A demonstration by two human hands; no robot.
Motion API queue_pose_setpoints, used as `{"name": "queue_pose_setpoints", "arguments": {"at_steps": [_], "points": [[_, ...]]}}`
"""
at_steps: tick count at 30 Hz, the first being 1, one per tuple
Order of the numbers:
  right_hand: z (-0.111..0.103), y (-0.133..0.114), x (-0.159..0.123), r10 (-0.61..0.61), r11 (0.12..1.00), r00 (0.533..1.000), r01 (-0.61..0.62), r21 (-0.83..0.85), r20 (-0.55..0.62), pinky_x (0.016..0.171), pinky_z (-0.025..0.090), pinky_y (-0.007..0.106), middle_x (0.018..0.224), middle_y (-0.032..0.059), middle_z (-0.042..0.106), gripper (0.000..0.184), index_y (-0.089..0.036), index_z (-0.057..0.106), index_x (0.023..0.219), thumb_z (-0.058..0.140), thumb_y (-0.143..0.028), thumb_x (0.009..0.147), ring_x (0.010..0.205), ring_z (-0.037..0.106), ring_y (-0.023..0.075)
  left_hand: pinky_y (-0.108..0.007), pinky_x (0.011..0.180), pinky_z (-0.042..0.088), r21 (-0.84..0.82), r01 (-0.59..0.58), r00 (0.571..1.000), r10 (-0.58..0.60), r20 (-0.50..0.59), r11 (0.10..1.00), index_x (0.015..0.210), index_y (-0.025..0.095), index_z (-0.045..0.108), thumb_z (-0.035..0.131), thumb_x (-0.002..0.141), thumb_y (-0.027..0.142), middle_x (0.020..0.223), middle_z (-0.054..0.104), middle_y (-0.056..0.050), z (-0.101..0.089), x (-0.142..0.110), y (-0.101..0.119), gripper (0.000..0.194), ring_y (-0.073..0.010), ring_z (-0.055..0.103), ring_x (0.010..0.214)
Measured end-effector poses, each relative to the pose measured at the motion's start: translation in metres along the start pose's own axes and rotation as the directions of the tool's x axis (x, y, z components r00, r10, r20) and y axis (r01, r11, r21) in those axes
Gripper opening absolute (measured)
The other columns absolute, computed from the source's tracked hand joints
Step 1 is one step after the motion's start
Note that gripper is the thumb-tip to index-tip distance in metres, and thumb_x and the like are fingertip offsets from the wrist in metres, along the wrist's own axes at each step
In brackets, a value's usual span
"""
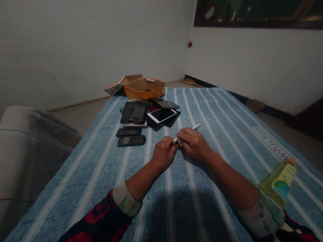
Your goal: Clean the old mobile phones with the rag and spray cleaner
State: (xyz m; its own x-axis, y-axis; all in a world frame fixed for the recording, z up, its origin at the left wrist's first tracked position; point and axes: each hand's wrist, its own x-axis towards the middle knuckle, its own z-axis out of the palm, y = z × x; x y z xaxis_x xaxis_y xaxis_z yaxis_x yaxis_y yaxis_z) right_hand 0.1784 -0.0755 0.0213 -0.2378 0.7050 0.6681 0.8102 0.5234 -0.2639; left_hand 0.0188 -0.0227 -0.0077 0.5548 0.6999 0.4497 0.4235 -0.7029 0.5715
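Note:
Close together over the middle of the cloth, both my hands are closed on a slim white object. Its far end sticks out past my right hand, and its kind cannot be made out. My left hand pinches the nearer end, where a small whitish and dark bit shows between the fingers. Left of my hands lie two black keypad phones. Behind them is a loose pile of phones, with a white smartphone and a dark phone on top.
An open orange cardboard box stands at the table's far end. A bottle of yellow-green liquid is beside my right forearm. A blue striped tablecloth covers the table. At the left is a white plastic-draped thing.

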Motion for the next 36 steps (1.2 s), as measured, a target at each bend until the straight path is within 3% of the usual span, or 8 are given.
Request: {"name": "queue_pose_setpoints", "arguments": {"at_steps": [5, 11, 16, 20, 25, 31, 36], "points": [[-0.001, 0.005, -0.001, 0.033, 0.999, 0.999, -0.033, -0.008, -0.022, 0.08, 0.05, 0.036, 0.086, 0.0084, 0.063, 0.027, -0.02, 0.066, 0.085, 0.045, -0.004, 0.08, 0.088, 0.06, 0.0227, -0.028, 0.063, 0.044, 0.005, 0.032, 0.999, -0.032, 0.044, 0.999, 0.072, 0.02, 0.056, 0.06, 0.083, 0.02, 0.07, 0.055, 0.0, -0.001, -0.001, 0.0, 0.011, -0.0161, 0.057, 0.068], [0.001, 0.006, -0.002, 0.025, 1.0, 0.999, -0.025, 0.015, -0.04, 0.08, 0.051, 0.036, 0.088, 0.0088, 0.065, 0.027, -0.021, 0.066, 0.088, 0.046, -0.004, 0.079, 0.09, 0.061, 0.0233, -0.028, 0.059, 0.041, 0.173, 0.107, 0.99, -0.12, 0.07, 0.979, 0.066, 0.021, 0.055, 0.062, 0.08, 0.019, 0.068, 0.052, 0.001, -0.002, 0.001, 0.0, 0.016, -0.0164, 0.056, 0.066], [-0.001, 0.01, -0.002, 0.026, 1.0, 0.997, -0.026, 0.001, -0.074, 0.079, 0.052, 0.038, 0.088, 0.0095, 0.066, 0.029, -0.02, 0.066, 0.088, 0.046, -0.003, 0.078, 0.089, 0.063, 0.0243, -0.027, 0.06, 0.041, 0.172, 0.07, 0.993, -0.086, 0.085, 0.983, 0.065, 0.02, 0.054, 0.06, 0.081, 0.019, 0.069, 0.052, 0.0, -0.003, 0.001, 0.0, 0.017, -0.0164, 0.056, 0.067], [-0.003, 0.011, -0.001, 0.06, 0.998, 0.986, -0.057, 0.028, -0.156, 0.08, 0.053, 0.039, 0.088, 0.0079, 0.067, 0.031, -0.023, 0.067, 0.089, 0.047, -0.003, 0.076, 0.088, 0.064, 0.024, -0.027, 0.059, 0.041, 0.117, 0.01, 1.0, -0.008, -0.021, 0.993, 0.066, 0.02, 0.053, 0.058, 0.082, 0.019, 0.067, 0.052, -0.001, -0.007, -0.002, 0.004, 0.017, -0.0157, 0.054, 0.064], [-0.007, 0.003, 0.002, 0.08, 0.994, 0.958, -0.056, 0.092, -0.275, 0.077, 0.055, 0.039, 0.093, 0.0081, 0.068, 0.036, -0.023, 0.069, 0.098, 0.045, -0.004, 0.078, 0.089, 0.066, 0.0229, -0.028, 0.06, 0.042, 0.02, -0.073, 0.976, 0.076, -0.205, 0.997, 0.07, 0.02, 0.054, 0.054, 0.084, 0.019, 0.068, 0.054, -0.001, -0.017, -0.002, 0.015, 0.014, -0.0145, 0.052, 0.062], [-0.014, -0.006, 0.009, 0.101, 0.987, 0.923, -0.045, 0.156, -0.372, 0.075, 0.057, 0.036, 0.094, 0.0089, 0.069, 0.036, -0.022, 0.071, 0.101, 0.046, -0.005, 0.08, 0.087, 0.068, 0.0209, -0.025, 0.058, 0.042, -0.098, -0.115, 0.967, 0.089, -0.24, 0.989, 0.077, 0.018, 0.059, 0.051, 0.09, 0.019, 0.068, 0.057, 0.0, -0.028, 0.0, 0.03, 0.016, -0.0126, 0.053, 0.061], [-0.025, -0.018, 0.015, 0.094, 0.983, 0.903, -0.018, 0.181, -0.419, 0.077, 0.057, 0.032, 0.095, 0.0068, 0.07, 0.038, -0.022, 0.071, 0.103, 0.047, -0.003, 0.081, 0.089, 0.068, 0.018, -0.023, 0.058, 0.043, -0.079, -0.171, 0.956, 0.146, -0.254, 0.982, 0.083, 0.017, 0.062, 0.051, 0.09, 0.017, 0.072, 0.06, 0.0, -0.041, 0.004, 0.043, 0.013, -0.0118, 0.055, 0.063]]}}
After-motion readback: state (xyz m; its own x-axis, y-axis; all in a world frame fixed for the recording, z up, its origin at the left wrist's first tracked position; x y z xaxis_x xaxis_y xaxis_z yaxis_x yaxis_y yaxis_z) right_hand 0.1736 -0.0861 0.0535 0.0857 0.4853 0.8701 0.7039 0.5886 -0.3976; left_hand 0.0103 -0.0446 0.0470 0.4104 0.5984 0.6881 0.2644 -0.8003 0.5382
